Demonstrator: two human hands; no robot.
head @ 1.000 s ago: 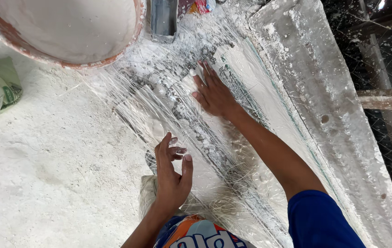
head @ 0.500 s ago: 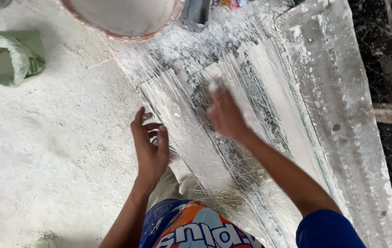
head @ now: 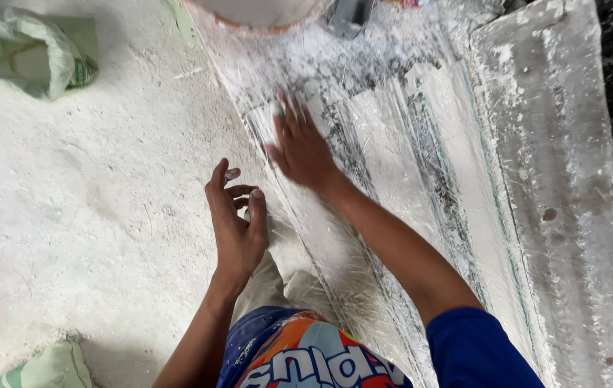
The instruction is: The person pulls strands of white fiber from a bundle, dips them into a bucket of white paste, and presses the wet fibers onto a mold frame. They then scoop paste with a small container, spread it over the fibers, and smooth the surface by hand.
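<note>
Right hand (head: 305,149) lies flat, fingers spread, gripping nothing, on the plaster-coated fibre sheet (head: 392,158); left hand (head: 236,223) hovers beside the sheet, fingers loosely curled, empty.

White-dusted floor (head: 69,215) — even daylight

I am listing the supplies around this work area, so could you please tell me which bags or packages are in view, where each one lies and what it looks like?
Crumpled sack: top left on the dusty floor, pale green and white, slumped, mouth open.
Second sack: bottom left corner, pale green, only its top showing.
No signs or screens visible.
</note>
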